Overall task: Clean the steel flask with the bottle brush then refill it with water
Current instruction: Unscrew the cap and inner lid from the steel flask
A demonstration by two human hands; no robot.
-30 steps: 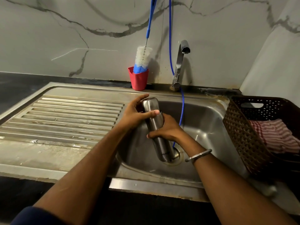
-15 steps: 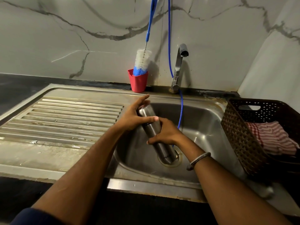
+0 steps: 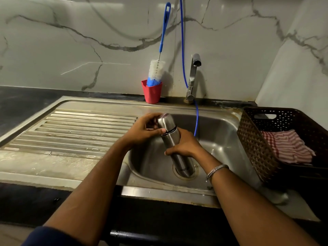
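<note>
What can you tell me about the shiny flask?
The flask is a slim silvery cylinder that looks like brushed steel, with a rounded cap and a dark ring where cap meets body. Small lettering sits near its base. It tilts over the sink basin, cap end up and toward the left, base low above the drain; whether it touches the drain cannot be told. The left hand grips the cap and the right hand wraps the body. The cap looks still on.

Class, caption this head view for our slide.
Both hands hold the steel flask over the sink; the bottle brush waits.
</note>
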